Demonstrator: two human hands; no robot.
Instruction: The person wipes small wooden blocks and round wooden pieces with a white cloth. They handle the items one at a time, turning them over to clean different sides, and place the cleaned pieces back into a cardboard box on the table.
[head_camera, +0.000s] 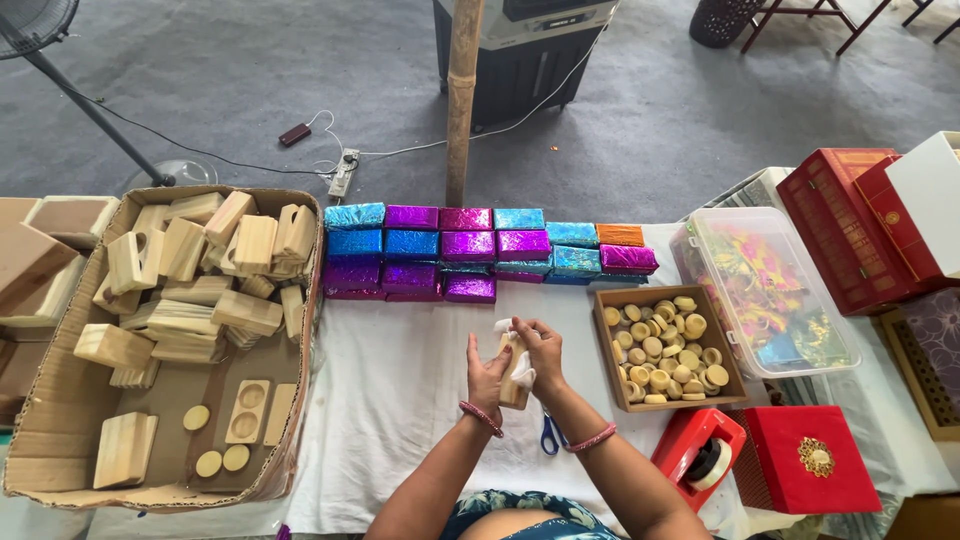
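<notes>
My left hand (487, 378) grips a small pale wooden block (513, 380), held upright over the white cloth (390, 400). My right hand (541, 352) presses a crumpled white cloth scrap (522, 372) against the block's upper side. Both wrists wear beaded bracelets. Blue-handled scissors (550, 437) lie on the cloth just under my right forearm.
A cardboard box (60, 420) of wooden blocks sits left. Rows of shiny foil-wrapped blocks (470, 250) line the far edge. A wooden tray (610, 385) of round wooden discs, a clear plastic bin (845, 350), a red tape dispenser (700, 455) and red boxes (800, 460) stand right. A bamboo pole (461, 100) rises behind.
</notes>
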